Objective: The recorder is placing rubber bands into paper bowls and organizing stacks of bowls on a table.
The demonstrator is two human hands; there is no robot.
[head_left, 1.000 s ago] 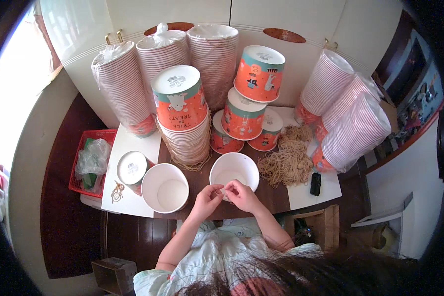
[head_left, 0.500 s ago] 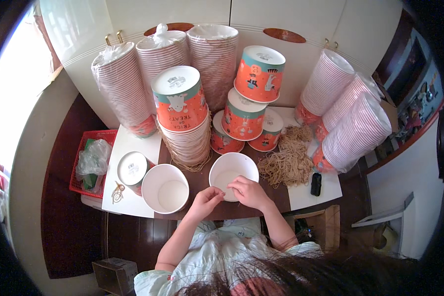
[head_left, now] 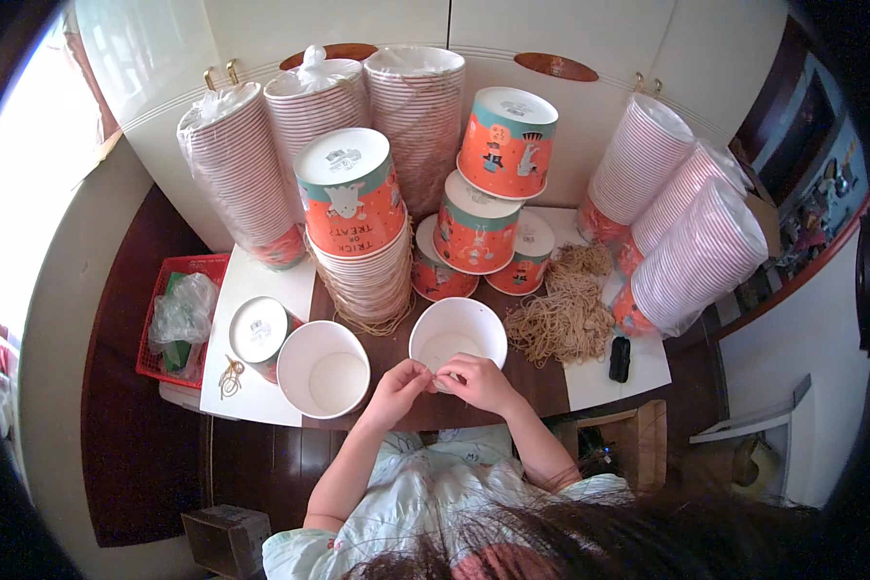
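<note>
Head cam view: two hands here, left hand (head_left: 403, 387) and right hand (head_left: 478, 383), fingertips brought together at the near rim of a white-lined bucket (head_left: 457, 329); can't tell if they're clamped on anything, the pinch is too small to read; that bucket sits mouth-up on the table (head_left: 590, 389), one of two standing that way, the second bucket (head_left: 323, 372) just left of it; one flipped bucket (head_left: 258, 327) beside that, plus one small cord coil (head_left: 231, 378); behind, one nested stack (head_left: 362, 280) with cord around it, four visible upside-down buckets (head_left: 476, 237) piled up, one heap of tan cord (head_left: 561, 314), six plastic-wrapped stacks (head_left: 416, 116)
</note>
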